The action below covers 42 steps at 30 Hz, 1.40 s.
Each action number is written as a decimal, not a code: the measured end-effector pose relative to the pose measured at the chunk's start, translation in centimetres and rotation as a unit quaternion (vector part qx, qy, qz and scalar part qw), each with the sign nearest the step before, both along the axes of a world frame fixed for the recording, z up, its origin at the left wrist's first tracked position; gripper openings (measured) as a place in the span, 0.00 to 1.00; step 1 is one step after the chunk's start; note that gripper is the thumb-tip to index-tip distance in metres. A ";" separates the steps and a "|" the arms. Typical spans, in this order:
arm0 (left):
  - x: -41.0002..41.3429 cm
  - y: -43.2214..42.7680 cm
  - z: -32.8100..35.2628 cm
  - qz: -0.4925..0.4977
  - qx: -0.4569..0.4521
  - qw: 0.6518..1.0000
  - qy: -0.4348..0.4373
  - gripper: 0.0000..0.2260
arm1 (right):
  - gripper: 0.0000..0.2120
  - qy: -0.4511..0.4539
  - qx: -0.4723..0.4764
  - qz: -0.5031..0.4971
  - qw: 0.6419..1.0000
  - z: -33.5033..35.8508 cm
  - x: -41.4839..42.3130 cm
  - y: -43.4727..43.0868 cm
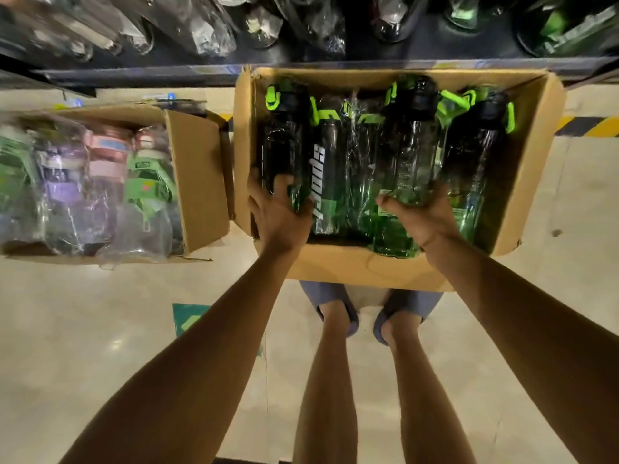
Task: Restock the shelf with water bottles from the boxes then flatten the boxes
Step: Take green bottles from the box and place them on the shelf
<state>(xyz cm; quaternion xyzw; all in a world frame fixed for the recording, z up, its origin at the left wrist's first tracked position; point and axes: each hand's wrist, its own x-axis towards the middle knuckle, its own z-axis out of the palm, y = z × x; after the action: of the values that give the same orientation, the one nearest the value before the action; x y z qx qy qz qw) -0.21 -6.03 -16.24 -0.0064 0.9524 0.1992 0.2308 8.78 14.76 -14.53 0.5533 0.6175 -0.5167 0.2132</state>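
An open cardboard box (529, 169) stands on the floor in front of my feet, packed with several green and black sport bottles lying side by side. My left hand (279, 216) grips the base of the leftmost bottle (284, 145). My right hand (423, 217) grips the base of another bottle (410, 152) right of the middle. A bottle printed "Sport" (326, 175) lies between my hands. Above the box runs the dark shelf (150, 73) with wrapped bottles (207, 31) on it.
A second open box (201, 175) to the left holds pastel bottles in plastic wrap (100, 182). Yellow and black hazard tape (589, 125) marks the floor at the right. A green floor sticker (187, 318) lies near my left arm. My feet in slippers (338, 309) stand just behind the box.
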 end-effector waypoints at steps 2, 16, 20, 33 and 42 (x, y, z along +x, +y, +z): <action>-0.3 0.0 0.2 -0.020 0.007 1.000 -0.005 0.20 | 0.47 -0.011 -0.009 -0.016 1.000 0.6 0.1 0.2; -1.4 0.0 19.8 0.196 0.277 0.907 -0.249 0.18 | 0.21 0.103 -0.168 -0.111 0.974 21.4 4.6 -1.1; 0.6 -0.6 34.3 0.214 0.355 0.876 -0.248 0.17 | 0.26 0.148 -0.211 -0.098 0.961 33.2 5.2 0.0; 6.5 -8.2 66.4 0.220 0.516 0.822 -0.099 0.41 | 0.43 0.358 -0.349 0.021 0.866 64.2 5.8 -3.6; -0.2 -19.2 75.3 0.074 0.590 0.802 -0.061 0.42 | 0.45 0.452 -0.314 0.008 0.835 73.2 -1.5 -15.9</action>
<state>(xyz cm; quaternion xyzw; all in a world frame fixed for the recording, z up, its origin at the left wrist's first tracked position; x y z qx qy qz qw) -0.41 -25.26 59.10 0.0484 0.6316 0.7382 0.2320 7.28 -1.17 58.66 0.1565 0.4542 -0.8736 0.0768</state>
